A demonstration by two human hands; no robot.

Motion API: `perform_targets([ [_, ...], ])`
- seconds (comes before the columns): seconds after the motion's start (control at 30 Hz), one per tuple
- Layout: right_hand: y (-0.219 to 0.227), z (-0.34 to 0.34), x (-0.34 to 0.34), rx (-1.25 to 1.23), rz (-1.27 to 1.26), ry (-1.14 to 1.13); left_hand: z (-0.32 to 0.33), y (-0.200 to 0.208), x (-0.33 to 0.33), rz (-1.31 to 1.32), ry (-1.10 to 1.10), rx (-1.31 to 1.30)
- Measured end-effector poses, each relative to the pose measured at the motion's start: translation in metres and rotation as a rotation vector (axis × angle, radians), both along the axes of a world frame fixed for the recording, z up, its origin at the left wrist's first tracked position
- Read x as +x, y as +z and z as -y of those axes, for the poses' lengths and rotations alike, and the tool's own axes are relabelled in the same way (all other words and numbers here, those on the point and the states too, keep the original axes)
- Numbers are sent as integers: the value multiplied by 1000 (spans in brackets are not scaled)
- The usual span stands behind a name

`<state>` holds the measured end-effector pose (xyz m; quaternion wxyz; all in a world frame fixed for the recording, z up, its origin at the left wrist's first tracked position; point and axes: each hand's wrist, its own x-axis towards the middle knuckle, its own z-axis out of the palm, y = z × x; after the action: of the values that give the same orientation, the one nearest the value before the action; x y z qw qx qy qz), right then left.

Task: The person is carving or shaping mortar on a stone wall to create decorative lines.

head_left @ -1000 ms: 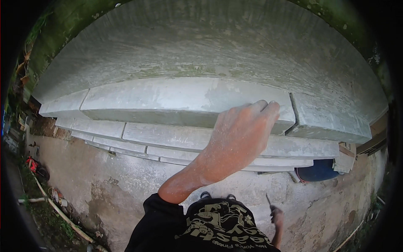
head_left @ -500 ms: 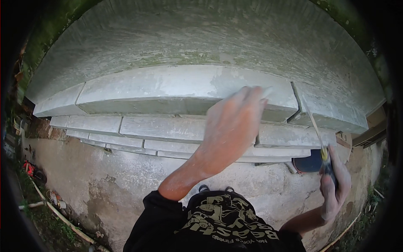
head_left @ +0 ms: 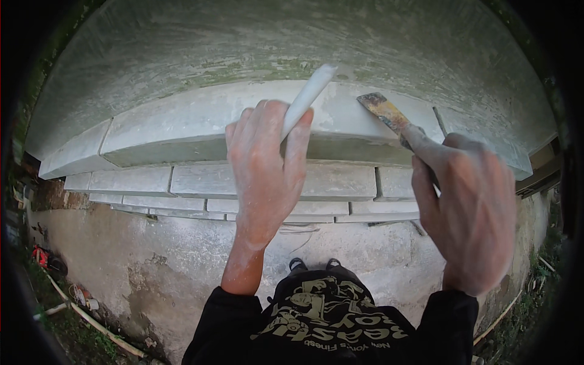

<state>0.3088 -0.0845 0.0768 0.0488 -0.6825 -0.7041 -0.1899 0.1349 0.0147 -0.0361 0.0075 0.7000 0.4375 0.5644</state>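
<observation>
Far left on the ground, a red tool (head_left: 41,256) lies among the weeds beside a long stick (head_left: 91,322). Above it rises a wall of grey concrete blocks (head_left: 176,131), its top course running across the view. The left hand (head_left: 266,167) rests on the near edge of that top block, fingers closed around a white rod (head_left: 307,97), which slants up and to the right, away from the person, over the block's top. Just to the right, a scraper (head_left: 389,117) with a rusty, mortar-stained blade lies tilted over the same block, its blade pointing far and left. The right hand (head_left: 468,207) is clamped around its handle, knuckles up, near the right end of the block. Below, between the arms, black shoes (head_left: 313,264) stand on a rough concrete floor (head_left: 182,261).
</observation>
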Motion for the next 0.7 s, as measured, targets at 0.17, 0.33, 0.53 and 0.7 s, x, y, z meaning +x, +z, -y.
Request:
perform_targets([
  [0.17, 5, -6, -13, -18, 138, 61, -21, 0, 10, 15, -27, 125],
  [0.33, 4, -5, -17, -44, 4, -25, -30, -7, 9, -43, 27, 132],
  [0.53, 4, -6, -16, 17, 102, -31, -28, -12, 4, -92, 14, 96],
  [0.7, 2, -7, -9, 24, 80, -57, -28, -12, 3, -109, -6, 98],
])
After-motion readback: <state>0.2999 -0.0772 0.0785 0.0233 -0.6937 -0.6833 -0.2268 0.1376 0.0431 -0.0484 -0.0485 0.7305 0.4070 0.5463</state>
